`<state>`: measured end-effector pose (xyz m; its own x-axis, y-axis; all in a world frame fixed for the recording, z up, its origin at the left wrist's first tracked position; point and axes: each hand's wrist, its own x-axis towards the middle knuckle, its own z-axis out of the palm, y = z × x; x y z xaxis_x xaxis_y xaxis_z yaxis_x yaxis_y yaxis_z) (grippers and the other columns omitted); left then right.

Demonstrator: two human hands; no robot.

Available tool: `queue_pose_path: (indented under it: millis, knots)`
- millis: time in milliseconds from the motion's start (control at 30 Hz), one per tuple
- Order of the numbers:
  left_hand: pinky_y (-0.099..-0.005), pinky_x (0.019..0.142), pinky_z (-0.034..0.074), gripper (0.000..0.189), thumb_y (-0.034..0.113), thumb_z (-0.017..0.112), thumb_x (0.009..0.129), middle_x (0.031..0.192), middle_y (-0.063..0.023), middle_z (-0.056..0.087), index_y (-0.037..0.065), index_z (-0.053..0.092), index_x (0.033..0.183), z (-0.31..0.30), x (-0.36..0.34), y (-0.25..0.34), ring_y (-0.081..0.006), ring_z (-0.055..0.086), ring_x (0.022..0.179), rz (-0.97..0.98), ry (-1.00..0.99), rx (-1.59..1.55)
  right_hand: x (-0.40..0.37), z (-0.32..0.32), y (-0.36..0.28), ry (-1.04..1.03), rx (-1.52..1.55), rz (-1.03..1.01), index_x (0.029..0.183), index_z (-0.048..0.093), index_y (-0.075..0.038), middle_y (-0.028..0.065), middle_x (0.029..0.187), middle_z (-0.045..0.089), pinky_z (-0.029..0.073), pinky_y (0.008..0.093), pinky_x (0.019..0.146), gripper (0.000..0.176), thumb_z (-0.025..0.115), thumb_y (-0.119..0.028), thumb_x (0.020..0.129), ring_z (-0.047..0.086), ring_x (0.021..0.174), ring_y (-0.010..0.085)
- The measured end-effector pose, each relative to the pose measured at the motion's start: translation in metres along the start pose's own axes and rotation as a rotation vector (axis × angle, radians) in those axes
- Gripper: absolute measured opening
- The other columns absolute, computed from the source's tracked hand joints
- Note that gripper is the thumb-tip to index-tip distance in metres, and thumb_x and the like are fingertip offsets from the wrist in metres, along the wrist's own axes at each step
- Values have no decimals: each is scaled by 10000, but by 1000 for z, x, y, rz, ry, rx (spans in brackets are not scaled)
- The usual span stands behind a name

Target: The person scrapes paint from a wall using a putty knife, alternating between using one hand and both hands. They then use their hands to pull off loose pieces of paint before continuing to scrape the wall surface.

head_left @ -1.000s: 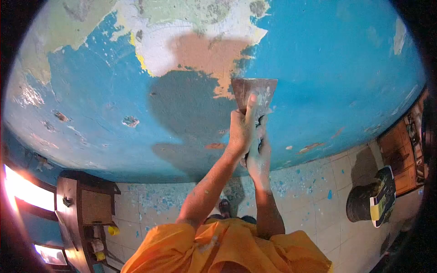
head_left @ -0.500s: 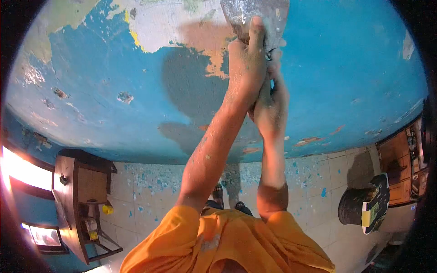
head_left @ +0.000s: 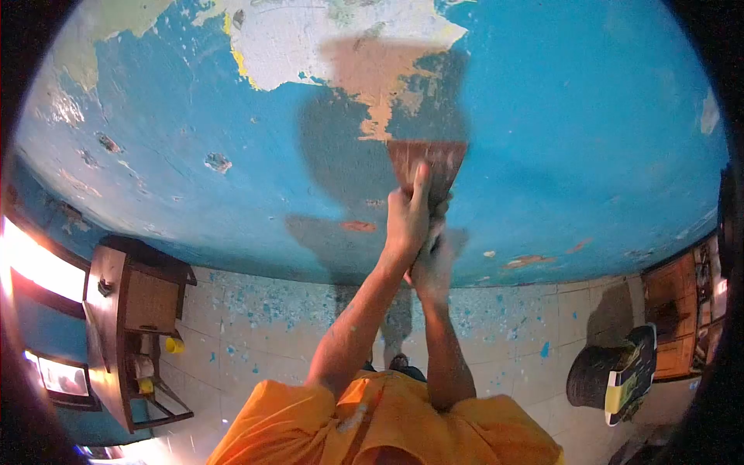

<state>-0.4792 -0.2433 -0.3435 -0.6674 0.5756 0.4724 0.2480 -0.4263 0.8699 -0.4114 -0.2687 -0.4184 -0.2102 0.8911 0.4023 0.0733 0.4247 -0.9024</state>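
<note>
A broad flat scraper [head_left: 432, 161] has its wide edge at the blue wall [head_left: 558, 155], just below a peeled patch of white and tan [head_left: 376, 74]. My left hand [head_left: 409, 221] grips it near the blade, with the thumb stretched up over the metal. Lower down, my right hand [head_left: 434, 267] is closed round the handle, partly blurred. The handle is mostly hidden by both hands. Shadows of my head and arms fall on the wall around the blade.
Paint flakes lie along the tiled floor [head_left: 256, 333] at the wall's foot. A wooden desk [head_left: 116, 333] stands at the left. At the right are a dark round container with a yellow-and-black object [head_left: 624, 384] and a wooden cabinet [head_left: 673, 325].
Both hands and the scraper have moved down the wall towards me. The blade has gone from the top edge of view to below the peeled patch, where blue paint has come off.
</note>
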Motion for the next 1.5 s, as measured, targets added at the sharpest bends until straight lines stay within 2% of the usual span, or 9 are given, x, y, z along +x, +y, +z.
queue_pose_path:
  millis: [100,167,567,600,1100,1167,1200,1300,1500]
  knots:
    - [-298,467,418,690,610,429,927,623,-49,574,-35,591,743,-9,5,32,-131,519,521,-358,-144,-4,19,-7,-25,-40,99,102,1220,465,12,108,673,614,388,305,400,543,485,-451,939,532,455,126]
    - [-291,520,428,681,601,441,927,648,-50,585,-44,624,813,1,39,69,-113,531,601,-337,-267,-272,48,-22,-76,-132,103,171,1268,425,54,251,1113,589,421,423,875,532,506,-335,913,575,1046,325]
    - [-290,567,435,712,601,451,925,633,-68,585,-77,640,813,-15,10,25,-113,535,652,-487,-263,-235,9,-4,-24,-145,115,164,1175,468,35,202,949,607,444,425,754,520,488,-429,941,581,875,295]
    - [-297,559,434,715,608,456,919,619,-66,573,-71,634,786,-16,-11,-16,-113,531,649,-370,-130,-143,-5,0,-6,-103,82,129,981,519,28,59,545,527,308,274,340,400,501,-370,937,470,403,85]
    - [-272,495,441,640,620,518,883,706,-36,590,-11,625,882,-45,-43,-39,-113,541,604,-718,-218,-151,-46,13,-8,-52,298,580,1373,345,47,18,776,535,354,238,463,607,538,-331,938,470,553,59]
    - [-250,394,326,606,567,534,903,586,-20,519,-3,594,705,-42,-45,-47,-77,438,478,-638,-157,-292,-46,26,45,40,359,100,1073,495,17,78,851,559,432,291,642,354,550,-294,913,537,776,137]
    - [-250,394,326,606,567,534,903,586,-20,519,-3,594,705,-42,-44,-46,-77,438,478,-631,-164,-301,-43,26,47,-25,315,132,1422,287,41,82,1006,566,394,222,568,668,552,-321,928,551,748,67]
    - [-248,397,324,575,533,526,920,581,-11,499,5,581,699,-38,-17,-38,-78,425,484,-570,-207,-210,-20,43,37,215,92,-155,1391,337,47,89,977,581,408,241,531,644,564,-328,920,561,689,72]
    - [-265,440,369,537,506,529,923,606,-10,507,1,577,745,-42,21,28,-86,450,527,-460,-271,-356,5,33,-24,50,141,283,1259,466,33,90,894,622,356,248,378,598,568,-439,908,522,512,75]
